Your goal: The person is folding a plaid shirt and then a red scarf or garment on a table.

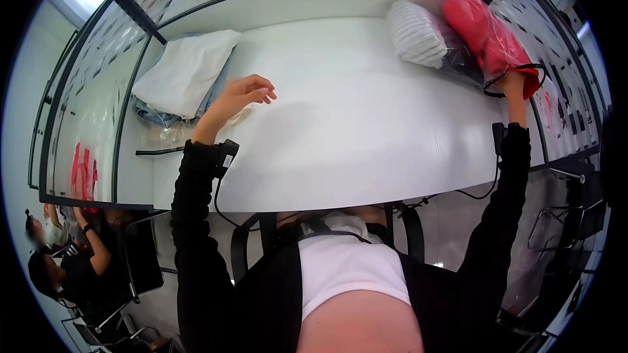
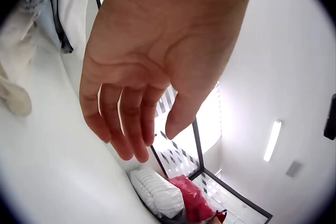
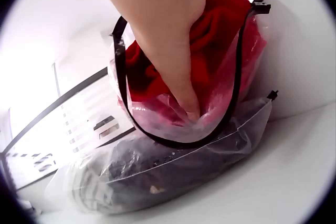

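My right hand (image 1: 514, 90) reaches into the mouth of a clear zip bag (image 3: 181, 143) with a black zip edge. Inside the bag is a red garment (image 3: 212, 29), which bulges along its length in the head view. The thumb (image 3: 181, 85) points down against the inner plastic; the other fingers are hidden by the cloth and bag. My left hand (image 1: 243, 95) hovers over the left part of the table, holding nothing, its fingers (image 2: 134, 124) loosely bent. Nearest to it lies a pile of folded clothes, with a white garment (image 1: 186, 68) on top of blue denim (image 1: 154, 115).
Against the red bag lies another clear bag (image 3: 173, 174) with dark contents, beside a white ribbed bundle (image 1: 415, 33). The white table (image 1: 340, 111) has a raised back panel and glass partitions. A black strip (image 1: 159, 151) lies at left. Other people sit beyond the left partition.
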Tool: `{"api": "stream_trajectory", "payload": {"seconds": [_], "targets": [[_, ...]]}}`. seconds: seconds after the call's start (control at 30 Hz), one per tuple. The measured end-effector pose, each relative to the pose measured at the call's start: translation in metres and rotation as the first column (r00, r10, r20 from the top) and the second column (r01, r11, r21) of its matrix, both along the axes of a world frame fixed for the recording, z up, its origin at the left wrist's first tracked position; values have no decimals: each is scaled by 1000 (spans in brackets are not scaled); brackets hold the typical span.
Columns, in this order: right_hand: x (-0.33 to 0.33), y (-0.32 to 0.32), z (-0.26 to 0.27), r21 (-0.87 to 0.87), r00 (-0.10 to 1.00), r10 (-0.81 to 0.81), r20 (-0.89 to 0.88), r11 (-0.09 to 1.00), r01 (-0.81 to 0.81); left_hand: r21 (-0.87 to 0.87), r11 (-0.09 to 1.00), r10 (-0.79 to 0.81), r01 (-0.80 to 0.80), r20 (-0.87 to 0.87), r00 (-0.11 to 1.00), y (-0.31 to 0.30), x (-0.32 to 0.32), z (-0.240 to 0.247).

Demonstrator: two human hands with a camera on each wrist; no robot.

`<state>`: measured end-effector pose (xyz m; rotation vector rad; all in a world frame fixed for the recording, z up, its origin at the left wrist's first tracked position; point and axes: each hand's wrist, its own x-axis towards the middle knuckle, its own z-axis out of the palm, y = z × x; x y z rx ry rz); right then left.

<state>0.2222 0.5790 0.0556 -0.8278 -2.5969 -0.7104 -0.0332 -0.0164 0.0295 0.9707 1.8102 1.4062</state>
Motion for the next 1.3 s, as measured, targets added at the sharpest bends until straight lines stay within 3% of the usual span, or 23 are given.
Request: {"api": "stream_trajectory", "payload": {"seconds": [0.03,0.07,0.1,0.17,0.2,0.27,0.33,0.43,0.5,0.53,0.57,0.67,0.77,0.83,0.87,0.93,0.97,1.03,1.07,1.13,1.2,1.23,1.3], "targets": [[-3,8,-4,22,999,43,-30,999,-42,-1,1000,-11,11,6,1000,2,3,0],[-6,18,-5,43,996,-59,68,998,56,-31,999,-10,10,8,1000,5,7,3],[-8,49,-12,-32,998,-54,38,998,56,-49,998,-26,26,1,1000,5,9,3],[0,67,-16,-85,919,148,-365,978,-191,-77,995,-65,63,-19,998,6,11,3],[4,81,-15,-76,839,304,-451,924,-376,-57,995,-80,78,-28,996,7,12,4],[-4,67,13,29,908,260,-328,964,-266,-72,994,-89,87,-29,996,7,11,2],[-12,30,47,18,908,241,-342,968,-250,-78,992,-103,101,-20,994,8,10,0],[-17,-3,64,89,697,430,-573,879,-469,-55,992,-120,117,-49,992,11,9,3],[-18,-39,81,266,584,502,-638,856,-444,-30,993,-116,113,-128,985,15,10,9],[-17,-83,99,-118,283,152,-947,653,-748,-44,996,-79,73,-174,981,18,13,16],[-13,-107,115,-127,131,-26,-991,466,-876,-53,998,-42,31,-223,974,20,14,21],[3,-144,146,-157,96,-216,-972,288,-945,-18,1000,15,-19,-232,973,28,10,24],[1,-156,127,-198,142,-332,-932,141,-970,106,991,107,-86,-210,972,39,16,31],[-13,-168,89,-288,254,-404,-879,25,-957,253,960,151,-117,-118,982,43,26,32],[-24,-177,64,-352,331,-434,-838,-33,-935,416,890,193,-186,26,981,45,32,23],[-51,-197,5,-516,524,-457,-719,-153,-843,134,990,18,-34,121,992,29,6,-6],[-66,-214,-30,-603,623,-441,-646,-206,-771,312,943,13,-111,299,954,28,16,-12],[-85,-236,-72,-729,772,-358,-525,-278,-625,181,904,276,-388,446,851,33,28,-7],[-88,-243,-77,-770,824,-294,-485,-304,-561,97,853,400,-512,509,762,32,33,-7],[-82,-242,-58,-805,878,-101,-468,-360,-471,168,845,391,-508,456,799,33,21,-16],[-81,-233,-29,-848,902,-64,-427,-319,-424,263,786,410,-560,457,789,42,1,-14],[-77,-229,-24,-867,914,-54,-401,-300,-398,292,776,372,-559,504,780,41,6,15],[-61,-215,-25,-776,868,-126,-481,-399,-488,280,708,512,-649,430,744,26,-20,35]]}}
